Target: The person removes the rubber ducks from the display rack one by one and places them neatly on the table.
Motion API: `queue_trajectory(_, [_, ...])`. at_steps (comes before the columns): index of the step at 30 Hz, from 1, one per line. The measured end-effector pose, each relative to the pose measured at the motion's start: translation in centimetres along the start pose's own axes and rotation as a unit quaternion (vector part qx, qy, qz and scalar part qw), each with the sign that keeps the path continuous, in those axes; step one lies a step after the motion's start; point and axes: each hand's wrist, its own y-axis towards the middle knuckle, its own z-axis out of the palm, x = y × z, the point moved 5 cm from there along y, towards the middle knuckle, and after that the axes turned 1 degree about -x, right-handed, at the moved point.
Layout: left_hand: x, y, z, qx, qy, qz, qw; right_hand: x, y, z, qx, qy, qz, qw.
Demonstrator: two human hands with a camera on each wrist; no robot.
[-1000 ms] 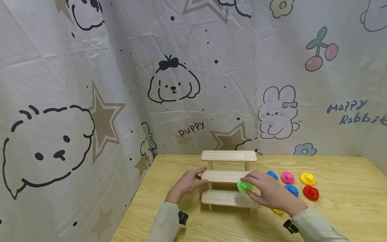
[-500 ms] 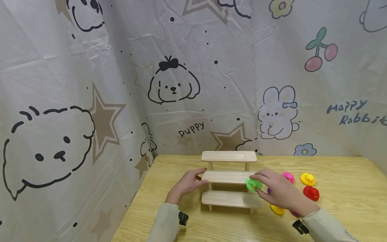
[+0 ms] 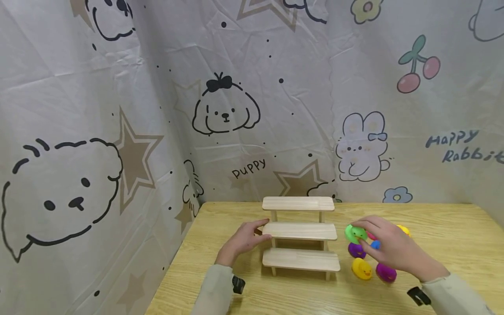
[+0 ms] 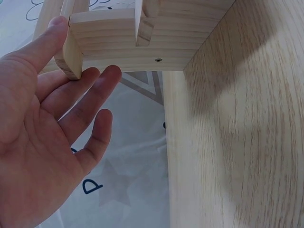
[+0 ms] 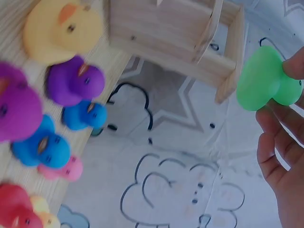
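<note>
A three-tier wooden display stand point(image 3: 299, 232) stands on the table. My left hand point(image 3: 246, 239) holds the left end of its middle step; in the left wrist view the thumb point(image 4: 53, 33) lies on one side of the board and fingers reach round the other. My right hand point(image 3: 393, 245) pinches a green rubber duck point(image 3: 355, 234) between thumb and fingers, raised to the right of the stand. In the right wrist view the green duck point(image 5: 261, 80) is clear of the table. Below it in the head view sit a purple duck point(image 3: 356, 250) and a yellow duck point(image 3: 361, 268).
Several more rubber ducks lie right of the stand, among them a magenta one point(image 3: 386, 272) and a blue one point(image 5: 45, 147). A red duck point(image 5: 16, 209) is hidden behind the right hand in the head view. A printed curtain point(image 3: 299, 109) hangs behind the table.
My right hand has carried the green duck rightward, away from the front of the middle step to over the other ducks. The left hand and the stand have stayed put.
</note>
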Motion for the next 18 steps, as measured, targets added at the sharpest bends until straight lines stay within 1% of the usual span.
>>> queue_trajectory(6, [0.0, 0.0, -0.1, -0.001, 0.003, 0.001, 1.0000, -1.4, -1.4, -1.3, -0.001, -0.021, 0.021, 1.000])
queue_trajectory(12, [0.0, 0.0, 0.0, -0.001, 0.006, 0.006, 1.0000, -2.6, -3.3, -1.7, 0.020, -0.052, 0.055, 0.997])
queue_trajectory(18, [0.1, 0.0, 0.1, -0.002, 0.005, 0.003, 1.0000, -3.5, -5.3, -1.9, 0.042, -0.077, 0.084, 0.993])
